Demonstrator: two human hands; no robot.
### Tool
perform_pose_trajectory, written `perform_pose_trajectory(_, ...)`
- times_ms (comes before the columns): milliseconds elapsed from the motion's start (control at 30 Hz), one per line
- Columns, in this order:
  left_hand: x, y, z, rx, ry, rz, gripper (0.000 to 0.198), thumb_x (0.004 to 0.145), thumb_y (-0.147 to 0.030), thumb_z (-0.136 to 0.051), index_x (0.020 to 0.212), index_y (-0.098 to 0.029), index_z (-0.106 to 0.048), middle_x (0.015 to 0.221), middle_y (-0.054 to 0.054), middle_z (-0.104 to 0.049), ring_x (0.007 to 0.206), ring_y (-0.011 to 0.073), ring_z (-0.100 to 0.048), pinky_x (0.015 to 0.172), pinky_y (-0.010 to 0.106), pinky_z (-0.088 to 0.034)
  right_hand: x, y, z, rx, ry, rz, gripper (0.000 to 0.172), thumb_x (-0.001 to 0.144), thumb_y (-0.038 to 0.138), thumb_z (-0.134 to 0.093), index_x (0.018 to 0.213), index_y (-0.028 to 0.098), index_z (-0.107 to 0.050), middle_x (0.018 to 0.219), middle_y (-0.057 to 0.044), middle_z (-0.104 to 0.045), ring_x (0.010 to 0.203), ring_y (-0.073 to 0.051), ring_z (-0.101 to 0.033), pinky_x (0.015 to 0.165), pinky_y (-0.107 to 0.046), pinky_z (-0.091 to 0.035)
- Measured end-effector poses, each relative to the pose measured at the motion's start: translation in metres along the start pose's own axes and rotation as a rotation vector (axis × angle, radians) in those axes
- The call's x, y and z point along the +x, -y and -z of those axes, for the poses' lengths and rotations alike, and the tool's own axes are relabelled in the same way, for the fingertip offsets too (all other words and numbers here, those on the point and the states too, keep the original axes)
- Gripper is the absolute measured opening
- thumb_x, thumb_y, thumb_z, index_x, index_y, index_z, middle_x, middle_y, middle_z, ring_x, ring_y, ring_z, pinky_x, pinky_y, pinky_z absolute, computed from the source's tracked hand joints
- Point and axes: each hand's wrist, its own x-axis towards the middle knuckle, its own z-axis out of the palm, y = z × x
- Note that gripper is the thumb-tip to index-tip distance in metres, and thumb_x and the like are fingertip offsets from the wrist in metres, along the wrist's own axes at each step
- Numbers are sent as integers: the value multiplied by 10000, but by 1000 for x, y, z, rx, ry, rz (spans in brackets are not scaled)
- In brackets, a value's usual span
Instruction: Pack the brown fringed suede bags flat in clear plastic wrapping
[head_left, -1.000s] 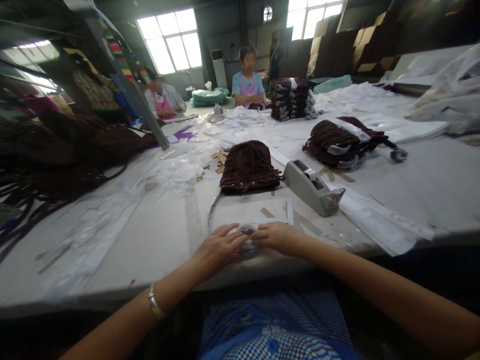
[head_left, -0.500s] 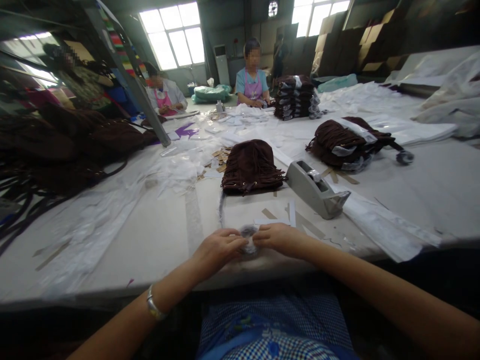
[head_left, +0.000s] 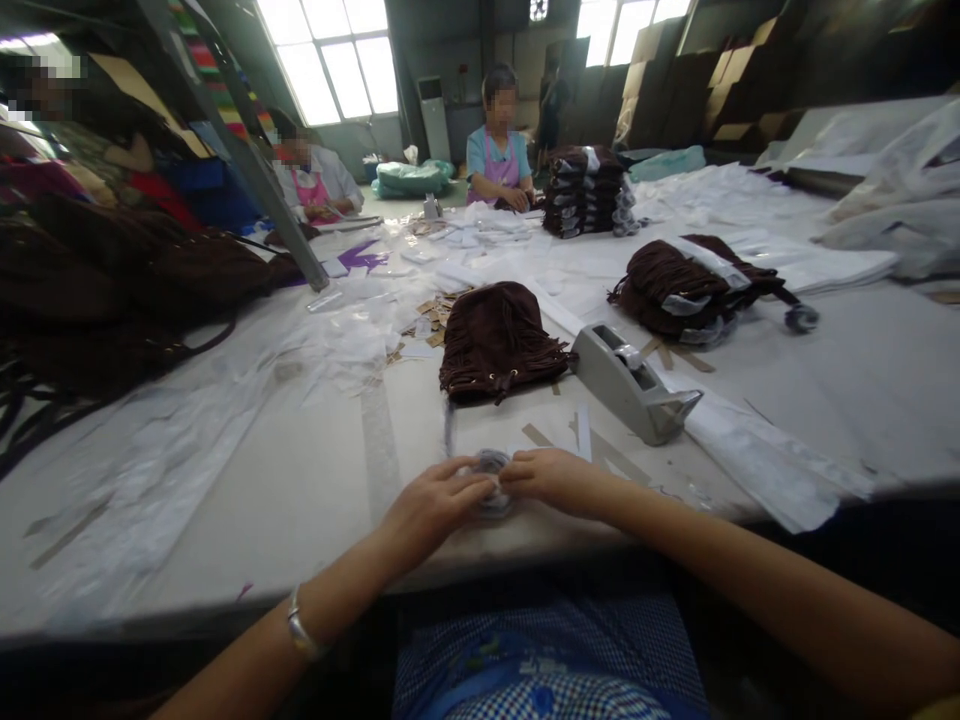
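Near the table's front edge, my left hand (head_left: 441, 498) and my right hand (head_left: 553, 482) meet around a small coil of plastic-wrapped strap (head_left: 493, 462). The fingers of both are closed on it, left hand at its left side and right hand at its right. From the coil, a thin wrapped length appears to run up toward a dark brown fringed bag (head_left: 495, 340), which lies just beyond my hands. My fingers hide part of the coil. A grey tape dispenser (head_left: 634, 385) stands right of the bag.
A second fringed bag (head_left: 690, 285), partly wrapped, lies at right with a coiled strap end. Behind it rises a stack of brown bags (head_left: 585, 190). More brown bags (head_left: 112, 290) are heaped at left by a metal post (head_left: 247, 150). Plastic sleeves (head_left: 780, 455) and co-workers are around the table.
The view has shifted slightly, and the near bag looks a little turned. Both hands stay closed around the coil, with small finger movement. The co-worker opposite has moved their hands slightly.
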Motion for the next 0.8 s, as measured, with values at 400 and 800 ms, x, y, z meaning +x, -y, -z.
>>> perform_pose_trajectory(400, 2, -12, -8, -46, -92, 214, 103, 900, -281, -617, 971, -212, -649, 735, 10, -678, 701, 180, -595, 631, 271, -497, 2, 21, -4, -8, -29, -215, 215, 908, 180, -600, 1112, 203, -663, 1032, -54, -707, 909, -189, -624, 784, -298, -493)
perform_pose_trajectory(800, 10, 11, 2, -20, -37, 22, 146, 919, -325, -593, 877, -203, -663, 757, 23, -687, 747, 171, -597, 714, 295, -516, 6, 2, 15, -98, -16, -101, 240, 948, 169, -535, 1150, 227, -651, 1159, -59, -673, 920, -193, -565, 779, -318, -468)
